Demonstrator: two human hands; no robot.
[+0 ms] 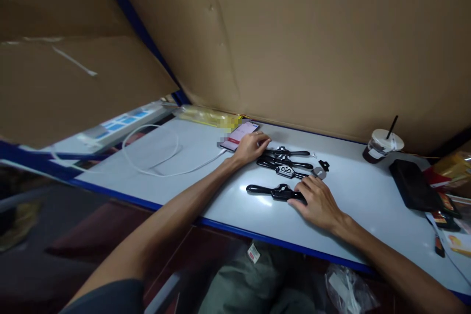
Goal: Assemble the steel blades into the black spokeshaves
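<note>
Several black two-handled tools lie on the white table. My left hand rests at the left end of the farthest tool, beside a lit phone; its fingers are bent, and whether they grip the handle is unclear. My right hand is on the right handle of the nearest tool, thumb in front and fingers behind. Between them lies a tool with a silvery middle plate. Right of the tools are a small black part, a round grey disc and small screws.
A drink cup with a straw stands at the back right, near a black case and packets. A white cable loops across the left side. A yellow plastic packet lies along the back edge, below a brown board wall.
</note>
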